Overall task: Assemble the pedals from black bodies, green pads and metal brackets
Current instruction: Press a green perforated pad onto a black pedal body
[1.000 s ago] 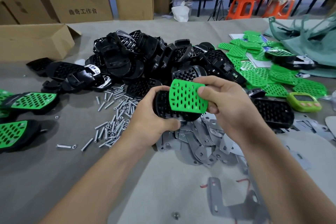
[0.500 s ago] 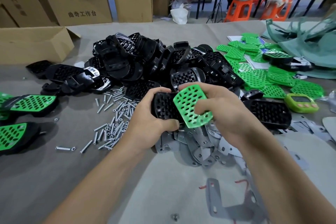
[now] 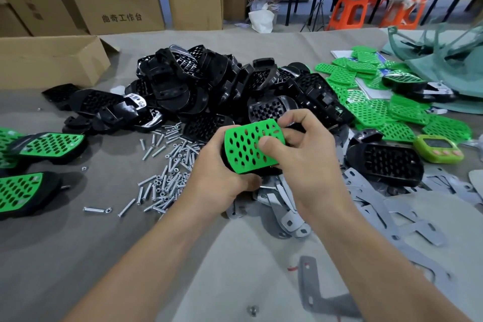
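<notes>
Could seat pad point(image 3: 251, 146) crooked on body point(image 3: 266, 171) if pressed down before aligning holes; could also tip both out of left grip point(image 3: 217, 178) onto brackets point(image 3: 287, 206) just beneath. Cradling body from below in left grip, fingers curled round it. Pinching pad against body with right grip point(image 3: 305, 162), thumb flat on top, fingers hooked over far edge, wrists close together.

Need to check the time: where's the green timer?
Head view, far right: the timer lies right of a loose black body, beside the green pads.

left hand point(image 3: 222, 180) gripping black body point(image 3: 225, 157), right hand point(image 3: 300, 159) pressing green pad point(image 3: 248, 148) onto it
</notes>
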`<state>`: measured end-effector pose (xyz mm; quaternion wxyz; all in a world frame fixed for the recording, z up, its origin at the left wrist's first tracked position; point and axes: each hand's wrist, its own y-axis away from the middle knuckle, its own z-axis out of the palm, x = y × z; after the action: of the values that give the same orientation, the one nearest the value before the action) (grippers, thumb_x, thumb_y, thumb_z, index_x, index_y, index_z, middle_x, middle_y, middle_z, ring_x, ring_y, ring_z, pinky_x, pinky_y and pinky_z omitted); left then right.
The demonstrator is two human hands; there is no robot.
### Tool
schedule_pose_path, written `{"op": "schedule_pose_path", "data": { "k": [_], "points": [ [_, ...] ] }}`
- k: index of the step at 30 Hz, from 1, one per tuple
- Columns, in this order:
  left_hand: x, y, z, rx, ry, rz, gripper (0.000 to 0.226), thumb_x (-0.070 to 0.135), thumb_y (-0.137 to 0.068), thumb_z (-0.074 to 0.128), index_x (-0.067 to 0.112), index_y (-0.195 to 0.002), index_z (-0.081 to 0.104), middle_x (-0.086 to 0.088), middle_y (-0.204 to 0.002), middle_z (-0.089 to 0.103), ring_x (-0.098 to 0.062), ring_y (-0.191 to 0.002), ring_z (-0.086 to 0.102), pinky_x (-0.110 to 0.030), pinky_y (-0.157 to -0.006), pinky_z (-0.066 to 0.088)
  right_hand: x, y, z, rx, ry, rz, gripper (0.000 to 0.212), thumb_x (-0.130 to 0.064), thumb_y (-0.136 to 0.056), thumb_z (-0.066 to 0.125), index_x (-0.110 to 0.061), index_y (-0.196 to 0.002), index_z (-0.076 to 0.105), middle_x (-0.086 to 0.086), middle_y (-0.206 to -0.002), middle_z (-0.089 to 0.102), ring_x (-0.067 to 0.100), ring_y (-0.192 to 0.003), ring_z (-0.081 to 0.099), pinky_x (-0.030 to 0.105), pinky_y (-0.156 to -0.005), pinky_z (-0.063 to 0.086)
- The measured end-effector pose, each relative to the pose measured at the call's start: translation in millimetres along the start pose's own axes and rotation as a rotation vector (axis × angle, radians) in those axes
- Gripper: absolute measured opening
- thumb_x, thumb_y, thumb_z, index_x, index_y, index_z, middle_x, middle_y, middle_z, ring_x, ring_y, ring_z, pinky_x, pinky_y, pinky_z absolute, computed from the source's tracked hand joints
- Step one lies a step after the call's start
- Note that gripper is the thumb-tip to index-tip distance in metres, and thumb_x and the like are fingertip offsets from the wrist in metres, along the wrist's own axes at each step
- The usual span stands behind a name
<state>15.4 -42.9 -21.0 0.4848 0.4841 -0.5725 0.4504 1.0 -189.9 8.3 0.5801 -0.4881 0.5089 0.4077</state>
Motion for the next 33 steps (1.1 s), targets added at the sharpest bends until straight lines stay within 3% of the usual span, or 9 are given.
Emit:
{"op": "schedule_pose_path", "data": {
  "k": [4, 10, 14, 18, 22, 26, 29, 31, 33],
  "points": [
    [3, 2, -1, 0.007, 0.002, 0.007, 0.077, -0.009, -0.054, 0.083, 0.04, -0.11, 0.064, -0.006, -0.101, 0.07, -0.035, -0.088, 0.072, -0.058, -0.064, 0.061, 6, 0, -2, 0.066, 0.457, -0.127, 0.035, -0.023, -0.083, 0.078, -0.035, -0.091, 0.045, -0.01, -0.066, 0.068, 0.007, -0.05, 0.057, 0.03, -0.048, 0.047],
    [1, 1, -3, -0.048, 0.141, -0.02, 0.074, -0.007, -0.05, 0.066, 0.036, -0.111, 0.068, -0.021, -0.103, 0.068, -0.025, -0.079, 0.067, -0.052, -0.067, 0.059, 6, -9, -8, 0.022, 0.52, -0.099, 0.034, -0.024, -0.08, 0.081, -0.03, -0.087, 0.048, 0.009, -0.058, 0.056, 0.013, -0.045, 0.042, 0.031, -0.045, 0.046],
    [-2, -3, -5, -0.059, 0.303, -0.074, 0.056, -0.001, -0.062, 0.067, 0.029, -0.108, 0.074, -0.011, -0.104, 0.072, -0.028, -0.093, 0.07, -0.046, -0.08, 0.061, 6, -10, -13, 0.007, 0.589, -0.073, 0.035, -0.037, -0.076, 0.083, -0.03, -0.082, 0.049, -0.005, -0.047, 0.054, 0.007, -0.041, 0.042, 0.025, -0.042, 0.041],
    [0, -1, -4, -0.035, 0.283, -0.063, 0.045, 0.001, -0.068, 0.069, 0.029, -0.103, 0.076, -0.009, -0.103, 0.074, -0.028, -0.094, 0.073, -0.047, -0.083, 0.062, 4, -8, -15, 0.044, 0.719, -0.083, 0.033, -0.051, -0.069, 0.082, -0.036, -0.081, 0.055, -0.019, -0.05, 0.056, 0.005, -0.042, 0.049, 0.026, -0.044, 0.039],
    [2, 2, -2, -0.022, 0.297, -0.037, 0.049, -0.018, -0.079, 0.064, 0.021, -0.105, 0.074, -0.016, -0.104, 0.073, -0.031, -0.096, 0.069, -0.051, -0.086, 0.062, 5, -9, -18, 0.051, 0.744, -0.124, 0.038, -0.052, -0.065, 0.084, -0.036, -0.084, 0.054, -0.014, -0.053, 0.057, 0.005, -0.047, 0.05, 0.025, -0.046, 0.034],
    [5, 3, 1, 0.036, 0.3, -0.007, 0.055, -0.027, -0.081, 0.06, 0.021, -0.104, 0.074, -0.016, -0.103, 0.071, -0.03, -0.097, 0.068, -0.05, -0.08, 0.063, 5, -12, -26, 0.026, 0.654, -0.114, 0.051, -0.05, -0.066, 0.086, -0.045, -0.109, 0.059, -0.018, -0.083, 0.061, -0.001, -0.072, 0.055, 0.018, -0.061, 0.041],
    [7, 4, -3, 0.015, 0.402, -0.018, 0.058, -0.026, -0.08, 0.06, 0.026, -0.098, 0.078, -0.006, -0.095, 0.073, -0.024, -0.091, 0.072, -0.038, -0.072, 0.061, 6, -14, -24, -0.143, 0.377, -0.001, 0.03, -0.043, -0.076, 0.079, -0.038, -0.104, 0.069, -0.012, -0.095, 0.072, 0.007, -0.091, 0.068, 0.037, -0.079, 0.059],
    [6, 5, -6, -0.008, 0.439, -0.03, 0.057, -0.024, -0.08, 0.061, 0.027, -0.098, 0.078, -0.005, -0.097, 0.074, -0.024, -0.092, 0.073, -0.037, -0.075, 0.061, 6, -14, -21, -0.242, 0.23, 0.062, 0.02, -0.038, -0.082, 0.071, -0.027, -0.098, 0.073, 0.006, -0.094, 0.074, 0.029, -0.094, 0.07, 0.058, -0.084, 0.057],
    [6, 6, -4, -0.008, 0.41, -0.024, 0.053, -0.016, -0.075, 0.065, 0.029, -0.1, 0.077, -0.003, -0.098, 0.074, -0.024, -0.097, 0.072, -0.041, -0.081, 0.062, 7, -13, -20, -0.256, 0.164, 0.076, 0.019, -0.033, -0.083, 0.07, -0.019, -0.095, 0.074, 0.019, -0.096, 0.072, 0.043, -0.098, 0.067, 0.065, -0.083, 0.054]
  ]
}}
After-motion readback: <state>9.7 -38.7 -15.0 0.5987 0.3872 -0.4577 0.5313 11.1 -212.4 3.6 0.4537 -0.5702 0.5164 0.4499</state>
